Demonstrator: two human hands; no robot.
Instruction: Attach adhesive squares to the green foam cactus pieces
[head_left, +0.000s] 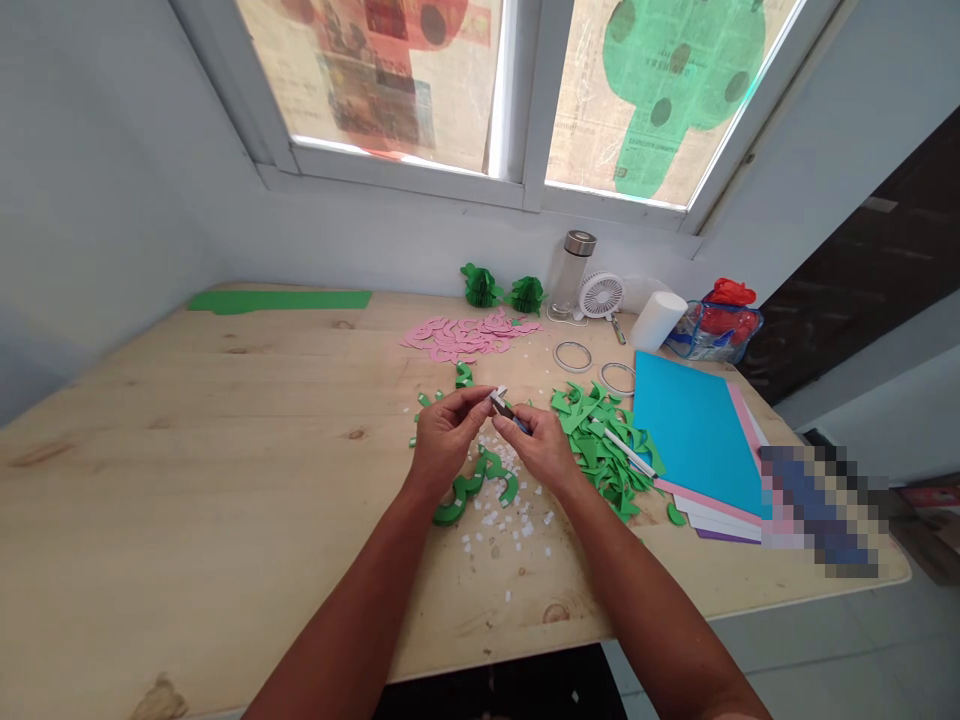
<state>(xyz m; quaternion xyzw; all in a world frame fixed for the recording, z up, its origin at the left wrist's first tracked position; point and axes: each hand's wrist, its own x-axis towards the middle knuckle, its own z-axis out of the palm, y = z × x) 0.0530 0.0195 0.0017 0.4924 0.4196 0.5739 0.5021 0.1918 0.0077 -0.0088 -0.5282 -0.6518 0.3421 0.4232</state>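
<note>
Above the middle of the table, my left hand (448, 428) pinches a small white piece (501, 390), perhaps paper or tape. My right hand (541, 445) is closed around a slim dark tool (506, 408), whose tip meets the white piece; its exact kind is too small to make out. Below my hands, curved green paper pieces (454, 507) with small white squares on them lie on the table. Many tiny white squares (517, 520) are scattered around there. Another curled green piece (464, 375) lies just beyond my left hand.
Green paper scraps (604, 445) with a white pen (630, 452) on top are piled to the right, beside blue sheets (694, 430). Pink paper cutouts (465, 335), two metal rings (572, 356), a glass bottle (571, 280) and a fan (601, 295) sit toward the window.
</note>
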